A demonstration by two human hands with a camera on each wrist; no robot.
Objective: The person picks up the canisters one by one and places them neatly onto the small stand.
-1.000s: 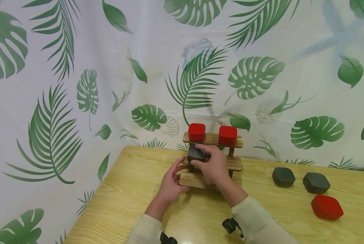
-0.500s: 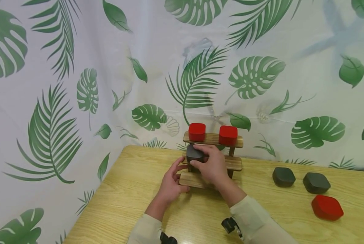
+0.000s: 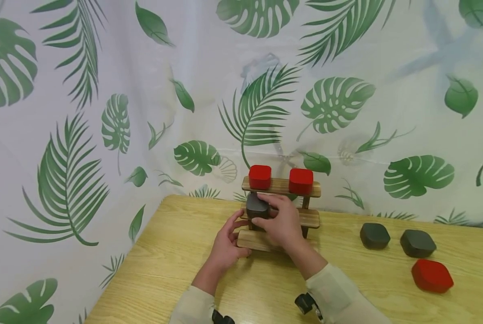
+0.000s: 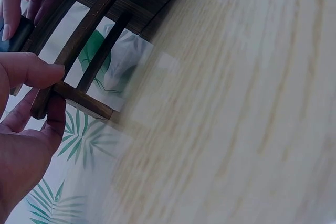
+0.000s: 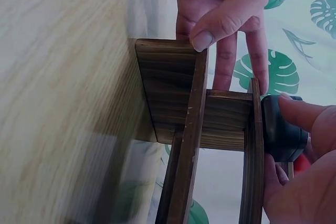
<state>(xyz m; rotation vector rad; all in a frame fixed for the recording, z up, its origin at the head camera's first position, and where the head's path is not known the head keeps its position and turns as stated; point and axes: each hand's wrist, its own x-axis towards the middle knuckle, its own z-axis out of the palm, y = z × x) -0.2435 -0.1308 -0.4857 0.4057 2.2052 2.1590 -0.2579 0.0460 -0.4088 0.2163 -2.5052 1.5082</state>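
Note:
A small three-tier wooden stand point(image 3: 253, 240) stands on the table, its steps facing me. My left hand point(image 3: 226, 245) grips the left end of its lowest step; in the left wrist view the thumb and a finger pinch the board's edge point(image 4: 39, 100). My right hand point(image 3: 282, 220) holds a black rounded block point(image 3: 257, 205) between thumb and fingers, at the left end of the middle step. The right wrist view has this block point(image 5: 281, 129) against the step board. On the top step sit two red rounded blocks, one left point(image 3: 259, 177) and one right point(image 3: 301, 181).
To the right on the wooden table point(image 3: 144, 270) lie two black blocks, one nearer the stand point(image 3: 375, 236) and one farther right point(image 3: 418, 243), with a red block point(image 3: 432, 275) in front. A leaf-print curtain point(image 3: 209, 112) hangs behind the table.
My right hand has shifted the black block slightly left along the middle step. The left hand keeps its grip on the lowest step.

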